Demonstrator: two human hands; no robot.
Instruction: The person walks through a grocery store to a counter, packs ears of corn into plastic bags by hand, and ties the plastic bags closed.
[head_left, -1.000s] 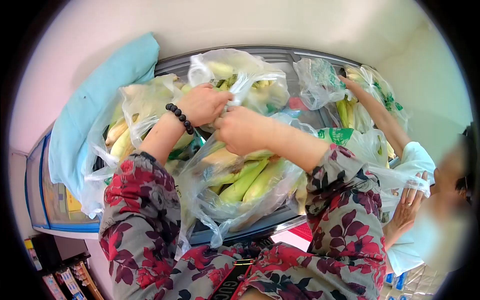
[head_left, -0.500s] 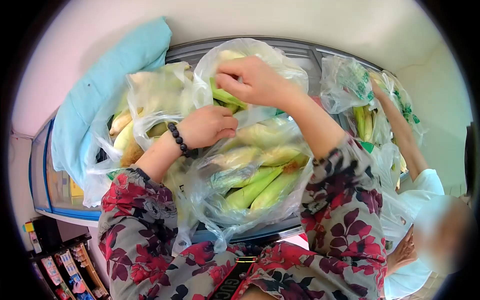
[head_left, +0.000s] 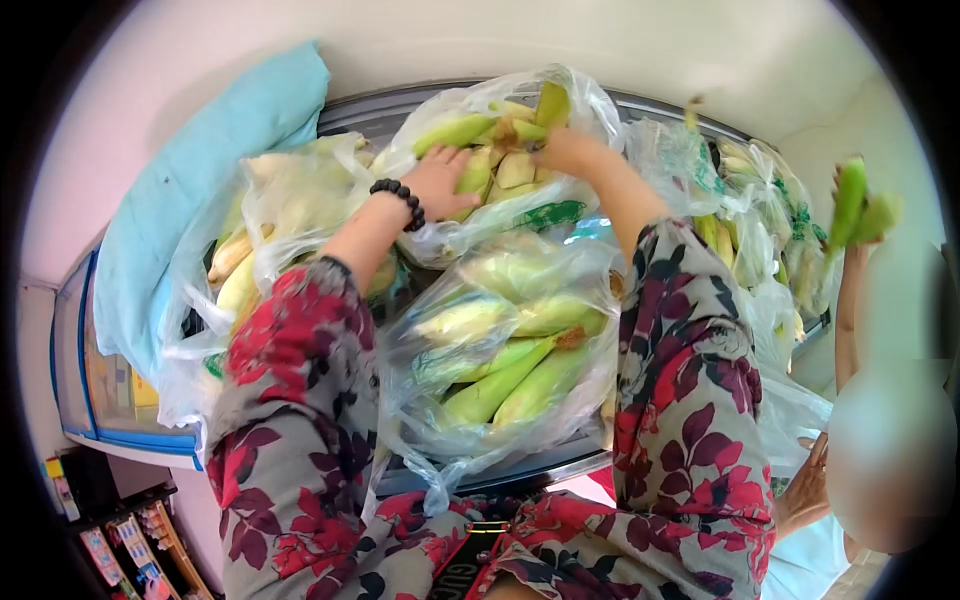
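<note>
An open clear plastic bag (head_left: 580,95) of husked corn lies at the back centre. My left hand (head_left: 440,185), with a black bead bracelet on the wrist, reaches into it with fingers spread over the corn (head_left: 475,175). At the bag's right side is my right hand (head_left: 572,155), blurred, its fingertips hidden among the husks. Nearer to me sits another clear bag (head_left: 410,385) with several green cobs (head_left: 520,380) in it. To the left, beside my left forearm, rests a further bag of corn (head_left: 300,180).
Bags of corn (head_left: 765,180) stand at the right on the glass-topped case (head_left: 375,115). A light blue cloth (head_left: 190,210) drapes over its left end. Another person's raised hand (head_left: 860,225) holds a green cob at the right. Shelves (head_left: 145,545) stand lower left.
The back bag's mouth has been opened wide, showing the corn. My left hand has moved up into it, and my right hand has shifted right. The other person's hand has risen with a cob.
</note>
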